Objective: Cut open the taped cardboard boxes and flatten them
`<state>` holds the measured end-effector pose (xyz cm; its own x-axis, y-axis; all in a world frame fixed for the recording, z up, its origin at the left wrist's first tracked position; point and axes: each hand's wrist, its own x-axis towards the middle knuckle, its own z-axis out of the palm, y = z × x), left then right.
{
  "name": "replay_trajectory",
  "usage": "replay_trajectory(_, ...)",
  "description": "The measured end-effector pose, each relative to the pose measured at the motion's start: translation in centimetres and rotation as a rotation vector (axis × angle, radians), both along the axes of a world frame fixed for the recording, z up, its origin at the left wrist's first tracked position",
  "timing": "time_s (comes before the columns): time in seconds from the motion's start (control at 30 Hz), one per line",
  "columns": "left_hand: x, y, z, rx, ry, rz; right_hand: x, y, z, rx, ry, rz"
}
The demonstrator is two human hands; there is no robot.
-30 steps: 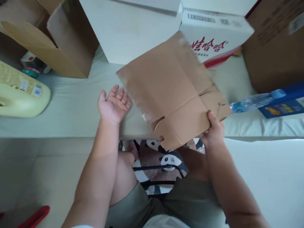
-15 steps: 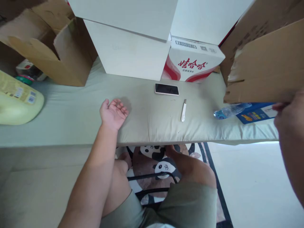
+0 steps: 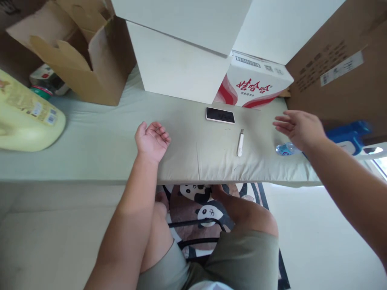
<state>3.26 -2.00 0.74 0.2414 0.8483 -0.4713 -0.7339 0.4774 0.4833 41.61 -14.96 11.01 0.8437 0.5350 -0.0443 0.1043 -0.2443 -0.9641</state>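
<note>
Clear plastic bottle with a blue label (image 3: pixel 284 150) lies on its side on the pale green cloth-covered desk (image 3: pixel 99 141), partly hidden by the right hand (image 3: pixel 299 128); whether the two touch, I cannot tell. That hand is empty, its fingers stretched leftward. The left hand (image 3: pixel 153 141) is palm up, empty, its fingers loosely curled. Between the hands lie a slim white cutter (image 3: pixel 240 146) and a black-screened phone with a pale rim (image 3: pixel 220 115).
</note>
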Motion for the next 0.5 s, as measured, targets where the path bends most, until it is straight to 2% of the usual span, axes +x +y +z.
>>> replay_trajectory(0.17, -1.9, -0.5, 0.9, -0.002, -0.021, 0.091, -8.9, 5.1, -1.7, -0.111, -0.012, 0.346)
replay_trajectory(0.27, -3.6, -0.5, 1.3, 0.034, 0.001, 0.162, -15.9, 8.8, -2.4, -0.152, -0.151, 0.639)
replay_trajectory(0.3, -4.1, -0.5, 1.4, 0.076, 0.01, 0.164, -18.4, 10.0, -2.5, -0.154, -0.276, 0.81)
replay_trajectory(0.37, -5.1, -0.4, 1.2, 0.19, 0.038, 0.134, -23.8, 12.3, -2.5, -0.105, -0.393, 1.014)
replay_trajectory(0.43, -5.7, -0.2, 0.9, 0.284, 0.077, 0.085, -29.0, 14.8, -2.3, 0.008, -0.634, 1.211)
replay_trajectory(0.5, -6.0, -0.1, 0.7, 0.313, 0.116, 0.051, -33.7, 17.7, -2.0, 0.07, -0.761, 1.31)
